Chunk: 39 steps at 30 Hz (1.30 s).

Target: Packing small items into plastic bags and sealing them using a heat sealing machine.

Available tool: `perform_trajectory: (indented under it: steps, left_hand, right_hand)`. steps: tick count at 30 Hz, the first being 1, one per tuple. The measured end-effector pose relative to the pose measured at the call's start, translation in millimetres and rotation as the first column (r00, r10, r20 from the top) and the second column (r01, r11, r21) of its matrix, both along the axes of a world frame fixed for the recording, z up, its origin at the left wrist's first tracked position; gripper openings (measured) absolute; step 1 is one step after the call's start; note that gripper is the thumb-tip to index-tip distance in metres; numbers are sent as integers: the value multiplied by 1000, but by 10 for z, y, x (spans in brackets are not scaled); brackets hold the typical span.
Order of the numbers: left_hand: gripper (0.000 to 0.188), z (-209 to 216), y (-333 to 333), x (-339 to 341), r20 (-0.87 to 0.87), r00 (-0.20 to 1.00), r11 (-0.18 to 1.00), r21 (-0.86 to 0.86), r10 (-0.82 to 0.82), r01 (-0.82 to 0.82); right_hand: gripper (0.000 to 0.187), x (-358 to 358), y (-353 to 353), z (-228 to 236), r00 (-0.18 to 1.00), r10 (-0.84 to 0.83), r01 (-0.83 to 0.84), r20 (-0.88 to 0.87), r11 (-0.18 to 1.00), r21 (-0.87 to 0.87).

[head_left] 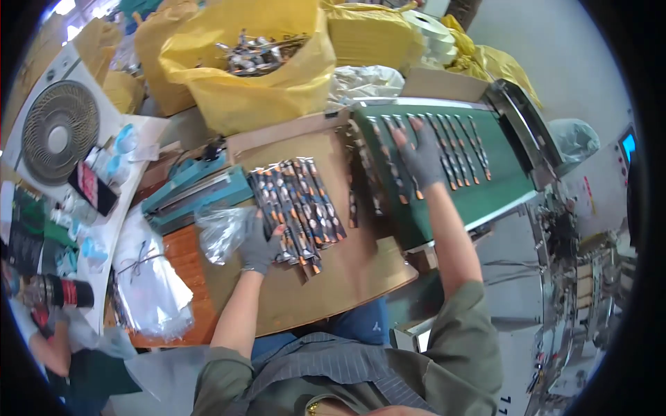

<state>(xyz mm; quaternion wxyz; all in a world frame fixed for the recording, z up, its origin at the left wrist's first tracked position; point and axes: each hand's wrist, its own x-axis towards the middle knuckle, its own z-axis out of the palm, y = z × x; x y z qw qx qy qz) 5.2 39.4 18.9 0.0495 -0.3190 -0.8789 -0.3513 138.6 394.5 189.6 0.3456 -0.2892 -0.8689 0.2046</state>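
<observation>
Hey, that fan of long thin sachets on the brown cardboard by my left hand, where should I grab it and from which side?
Probably the near ends, from your side. The fan of sachets lies flat on the cardboard, strips bunched at the end nearest you and splayed at the far end. Your left hand already rests on that bunched end, so a pinch there likely gathers most strips.

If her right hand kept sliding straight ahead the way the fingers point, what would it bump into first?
The right hand lies flat on the green conveyor belt, fingers pointing to its far edge. It would first cross the slim sachets there, then probably meet the cardboard box; depth is unclear.
</observation>
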Motion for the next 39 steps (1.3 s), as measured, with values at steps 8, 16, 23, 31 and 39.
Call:
perform_trajectory:
  steps: [8, 16, 23, 31, 39]
  left_hand:
    - [73, 69, 56, 16, -57, 998, 999, 26, -31, 32]
    - [71, 158, -15, 62, 13, 999, 999, -11, 32, -32]
    - [71, 502, 294, 164, 489, 871, 991, 90, 45, -101]
    - [59, 325, 32, -81, 936, 140, 811, 351, -324, -468]
    - [82, 1558, -620, 362, 433, 732, 631, 776, -525, -7]
  right_hand:
    - [64, 1378, 1857, -658, 847, -424, 484, 320, 864, -138]
    - [83, 320, -790, -375, 848, 127, -239, 515, 958, 158]
    - [82, -644, -692, -1080, 926, -147, 333, 347, 751, -570]
    - [48, -635, -2122, -1226, 797, 424, -304, -431, -336, -892]
    - [64, -354, -2613, -391, 550, 482, -798, -682, 62, -600]
